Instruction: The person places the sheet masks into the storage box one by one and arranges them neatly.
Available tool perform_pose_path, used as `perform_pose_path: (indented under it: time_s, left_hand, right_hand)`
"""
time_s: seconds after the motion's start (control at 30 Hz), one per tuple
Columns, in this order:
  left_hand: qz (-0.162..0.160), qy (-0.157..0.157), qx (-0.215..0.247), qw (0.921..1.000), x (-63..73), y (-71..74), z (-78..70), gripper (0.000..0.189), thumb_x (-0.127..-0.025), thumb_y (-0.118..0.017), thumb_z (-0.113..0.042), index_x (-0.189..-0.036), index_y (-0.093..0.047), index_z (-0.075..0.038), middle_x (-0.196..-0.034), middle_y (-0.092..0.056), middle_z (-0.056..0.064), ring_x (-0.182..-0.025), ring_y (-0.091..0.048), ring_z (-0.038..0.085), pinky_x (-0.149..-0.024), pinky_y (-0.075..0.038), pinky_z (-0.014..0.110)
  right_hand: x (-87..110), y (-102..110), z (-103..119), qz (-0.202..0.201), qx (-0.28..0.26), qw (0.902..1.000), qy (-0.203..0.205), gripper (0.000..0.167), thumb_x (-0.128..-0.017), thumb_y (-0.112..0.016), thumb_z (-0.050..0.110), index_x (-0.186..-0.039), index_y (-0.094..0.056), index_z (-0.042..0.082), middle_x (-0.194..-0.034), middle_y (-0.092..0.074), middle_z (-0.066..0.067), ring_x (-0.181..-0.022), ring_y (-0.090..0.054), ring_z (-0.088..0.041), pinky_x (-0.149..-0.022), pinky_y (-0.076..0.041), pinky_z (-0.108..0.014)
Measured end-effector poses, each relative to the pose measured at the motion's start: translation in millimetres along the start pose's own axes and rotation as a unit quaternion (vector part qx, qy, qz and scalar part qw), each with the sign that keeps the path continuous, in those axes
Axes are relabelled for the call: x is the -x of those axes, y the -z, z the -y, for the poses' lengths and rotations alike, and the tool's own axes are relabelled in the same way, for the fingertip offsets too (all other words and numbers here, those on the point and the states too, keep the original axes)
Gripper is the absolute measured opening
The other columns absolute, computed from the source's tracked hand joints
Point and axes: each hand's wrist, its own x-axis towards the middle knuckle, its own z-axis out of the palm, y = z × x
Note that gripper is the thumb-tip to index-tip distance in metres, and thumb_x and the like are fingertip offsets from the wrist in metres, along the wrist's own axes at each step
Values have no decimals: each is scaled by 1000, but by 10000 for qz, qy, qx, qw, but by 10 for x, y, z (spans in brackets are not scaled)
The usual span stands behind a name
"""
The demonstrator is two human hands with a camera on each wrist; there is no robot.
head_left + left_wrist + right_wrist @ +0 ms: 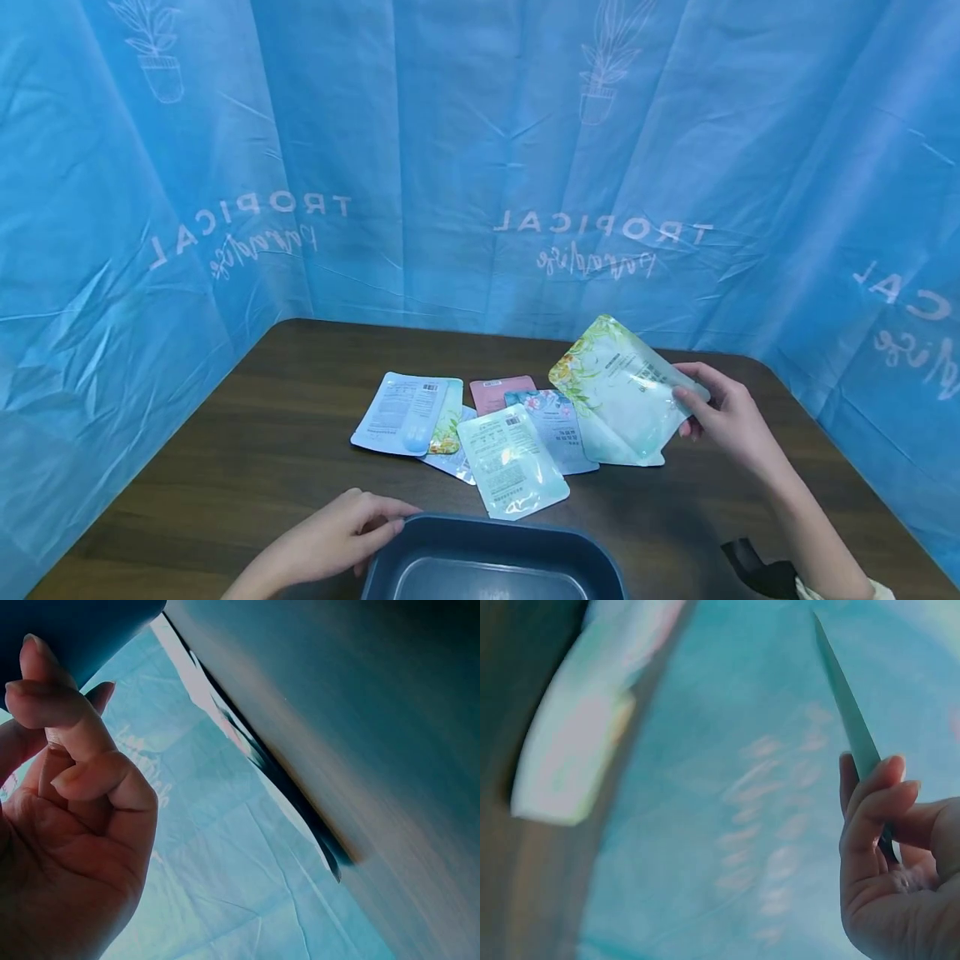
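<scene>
My right hand [726, 412] pinches the right edge of a pale green sheet-mask packet [626, 383] with yellow flowers, lifted and tilted above the pile. In the right wrist view that packet [847, 705] appears edge-on between thumb and fingers. Beneath it another pale green packet [611, 446] shows in part. At the front, my left hand [333, 533] grips the far left corner of a dark blue plastic bin [495, 527] between thumb and fingers. The left wrist view shows the curled fingers against the bin [90, 634]. The bin's near side lies outside the head view.
Several more packets overlap mid-table: a light blue one [393, 417], a pink one [498, 392], a blue floral one [558, 437] and a mint one [513, 467]. A black strap [757, 571] is by the right forearm. Blue curtains [465, 167] surround the brown table [247, 450].
</scene>
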Motion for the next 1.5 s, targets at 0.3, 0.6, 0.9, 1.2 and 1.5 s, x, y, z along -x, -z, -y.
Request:
perform_pose_path:
  time_s: [0.3, 0.6, 0.9, 1.2, 1.5]
  left_hand:
    - [-44, -50, -111, 9999, -21, 15, -18, 28, -97, -50, -13, -120, -61, -1, -59, -55, -6, -47, -54, 10, -48, -46, 25]
    - [-3, -28, -195, 9998, -73, 57, -54, 29, -97, -50, -15, -122, -60, -3, -58, -54, -4, -47, -54, 11, -48, -46, 26]
    - [-2, -18, -230, 9997, -52, 82, -68, 30, -98, -50, -16, -123, -59, -3, -60, -54, -4, -49, -54, 11, -49, -47, 27]
    - [-14, 19, -262, 9997, -26, 84, -54, 31, -98, -50, -16, -124, -59, -2, -60, -54, -4, -50, -54, 11, -48, -46, 27]
    - [-27, 140, -291, 9995, 22, 38, -42, 31, -97, -50, -16, -124, -58, -2, -60, -54, -5, -49, -54, 11, -48, -46, 27]
  right_hand:
    - [252, -268, 553, 1578, -1309, 9776, 485, 25, -95, -51, 1, -120, -49, -3, -73, -59, -13, -46, -52, -23, -39, -42, -31]
    - [507, -761, 577, 3131, -1638, 9324, 754, 18, -96, -51, 7, -113, -57, 7, -87, -61, -4, -43, -52, -12, -40, -47, -31]
    - [720, -1083, 454, 4056, -1471, 9014, 360, 18, -96, -52, 13, -113, -58, 12, -101, -60, 5, -48, -53, -4, -46, -48, -25]
    - [772, -1238, 496, 4026, 335, 9134, 504, 18, -90, -62, 11, -106, -61, 19, -86, -55, 19, -63, -53, 1, -58, -45, -19]
    - [830, -1445, 454, 4039, 2093, 8863, 874, 21, -82, -71, 8, -100, -62, 14, -81, -58, 11, -61, -48, -1, -59, -46, -20]
